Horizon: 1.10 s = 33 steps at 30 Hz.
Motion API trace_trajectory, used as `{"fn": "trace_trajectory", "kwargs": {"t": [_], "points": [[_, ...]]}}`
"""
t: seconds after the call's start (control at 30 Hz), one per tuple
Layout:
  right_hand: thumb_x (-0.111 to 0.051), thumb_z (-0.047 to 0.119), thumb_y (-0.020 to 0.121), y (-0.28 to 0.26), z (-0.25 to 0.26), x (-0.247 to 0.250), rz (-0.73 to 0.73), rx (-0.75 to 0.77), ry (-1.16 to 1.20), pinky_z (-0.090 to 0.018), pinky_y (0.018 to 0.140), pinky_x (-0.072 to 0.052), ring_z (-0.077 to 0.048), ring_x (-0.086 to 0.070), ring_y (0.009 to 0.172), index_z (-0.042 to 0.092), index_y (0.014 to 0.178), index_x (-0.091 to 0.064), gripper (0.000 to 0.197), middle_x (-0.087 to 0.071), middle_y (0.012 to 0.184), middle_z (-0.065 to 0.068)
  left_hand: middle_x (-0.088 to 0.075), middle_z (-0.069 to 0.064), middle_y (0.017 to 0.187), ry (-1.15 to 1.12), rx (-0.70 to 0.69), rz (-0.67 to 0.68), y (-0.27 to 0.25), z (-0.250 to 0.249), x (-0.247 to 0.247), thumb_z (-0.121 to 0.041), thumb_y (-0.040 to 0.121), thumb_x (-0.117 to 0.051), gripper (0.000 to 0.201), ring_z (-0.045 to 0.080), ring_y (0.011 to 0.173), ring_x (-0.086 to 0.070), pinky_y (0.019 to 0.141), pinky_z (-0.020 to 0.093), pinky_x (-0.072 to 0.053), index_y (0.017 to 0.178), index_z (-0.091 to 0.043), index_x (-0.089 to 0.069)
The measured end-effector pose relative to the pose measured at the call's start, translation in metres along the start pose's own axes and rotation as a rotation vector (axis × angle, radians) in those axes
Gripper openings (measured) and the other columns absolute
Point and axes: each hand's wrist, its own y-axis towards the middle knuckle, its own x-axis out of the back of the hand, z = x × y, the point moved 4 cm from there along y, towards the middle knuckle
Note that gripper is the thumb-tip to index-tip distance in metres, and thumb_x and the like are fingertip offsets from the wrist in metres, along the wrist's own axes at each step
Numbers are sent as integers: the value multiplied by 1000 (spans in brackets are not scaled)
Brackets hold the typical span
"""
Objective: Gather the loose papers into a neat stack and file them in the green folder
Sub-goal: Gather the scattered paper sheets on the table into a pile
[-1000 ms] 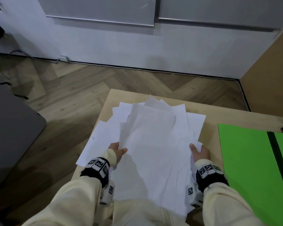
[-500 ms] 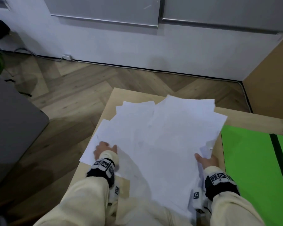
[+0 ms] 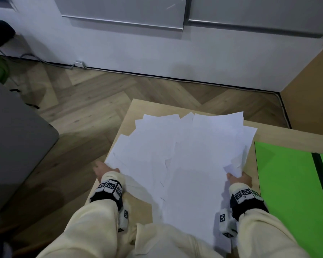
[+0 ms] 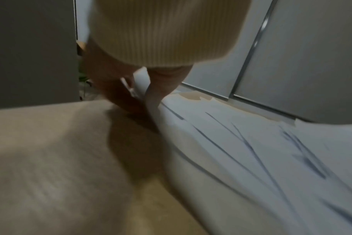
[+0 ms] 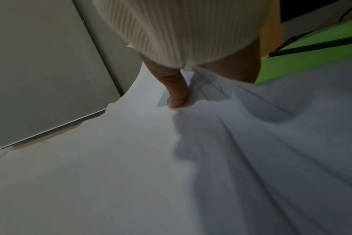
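Loosely fanned, the papers cover the tabletop's left half, spilling over its near edge. The left hand pinches the sheets' left corner at the table's left edge; the right hand grasps their right side, thumb pressed on top. The folder lies open toward the right edge, just beside the papers.

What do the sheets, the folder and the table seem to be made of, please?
Sheets: thin white matt paper; they bend and curl at the edges.
Folder: bright green, smooth, flat; card or plastic, hard to tell.
Table: pale wood-look top, matt, probably laminate.
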Motion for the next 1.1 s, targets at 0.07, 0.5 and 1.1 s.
{"fn": "trace_trajectory", "kwargs": {"t": [0.07, 0.5, 1.1], "points": [[-66, 6, 81, 1, 2, -1, -35, 1, -3, -36, 80, -46, -42, -63, 101, -12, 107, -63, 32, -66, 109, -30, -53, 23, 133, -202, -10, 6, -1, -4, -3, -6, 73, -75, 63, 39, 120, -54, 102, 46, -45, 128, -4, -45], [-69, 14, 73, -7, 10, -28, -107, -126, -77, -34, 65, -47, -40, -63, 92, -13, 96, -59, 36, -55, 112, -29, -56, 17, 132, -272, -25, 216, -59, -22, -64, -20, 68, -79, 73, 38, 120, -54, 104, 47, -44, 131, -7, -45], [-78, 22, 72, 13, -20, -25, 104, -236, 98, -33, 88, -44, -30, -57, 102, -3, 118, -54, 58, -58, 121, -16, -51, 20, 134, 234, -137, 446, -20, -15, -24, -32, 72, -77, 82, 36, 121, -52, 98, 37, -45, 135, 2, -37]]}}
